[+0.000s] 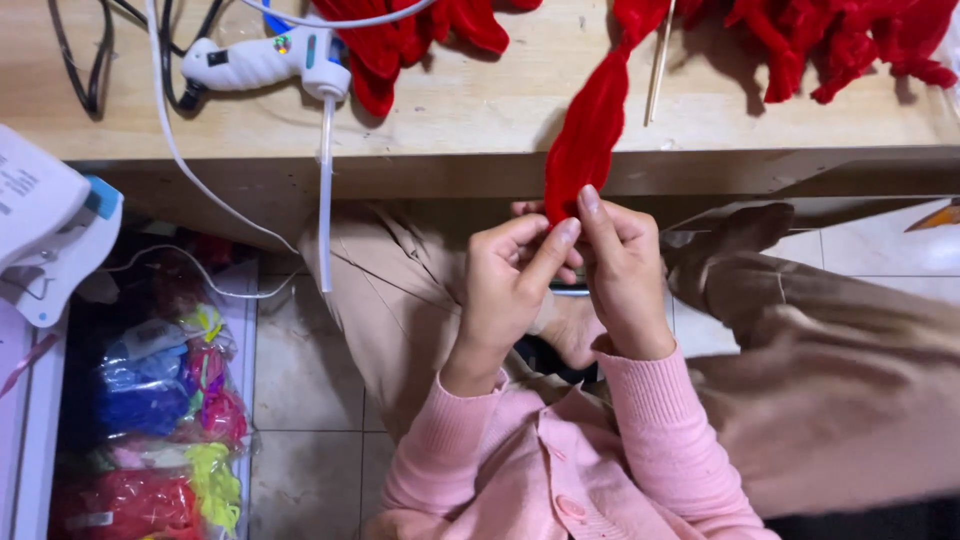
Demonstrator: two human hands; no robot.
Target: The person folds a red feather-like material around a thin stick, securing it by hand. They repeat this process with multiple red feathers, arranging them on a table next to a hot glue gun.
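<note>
1. Pink knit sleeves (640, 420) cover both your forearms, nearest the camera, and they rise toward the wooden table edge (420, 170), which serves as the landmark for everything below.
2. Your left hand (505, 290) sits just below the table edge, fingers curled in, with the thumb and forefinger pinched onto the lower tip of the red velvet strip (590, 130).
3. Your right hand (625, 270) is pressed against the left one, also just below the table edge; its fingers are closed around the same tip, with the forefinger stretched up along the fabric.
4. That red velvet strip hangs over the table edge: its lower end is in your fingers, and the rest runs up and across the tabletop, away from you.
5. Below the table edge, your beige trousers (800, 370) fill the space under your hands, over a tiled floor.
6. Well left of your hands and below the table edge, a clear bag of coloured yarn or fabric scraps (160, 420) stands on the floor, and a white and blue device (50, 230) juts in above it.
7. On the tabletop, left of the strip, a white glue gun (265, 60) lies on its side, with a glue stick (325, 200) hanging down past the table edge.
8. Just right of the strip on the tabletop lies a thin wooden stick (658, 65).
9. Farthest from you, along the back of the tabletop, lie heaps of red velvet pieces (840, 40), and black cables (90, 60) loop at the far left.
</note>
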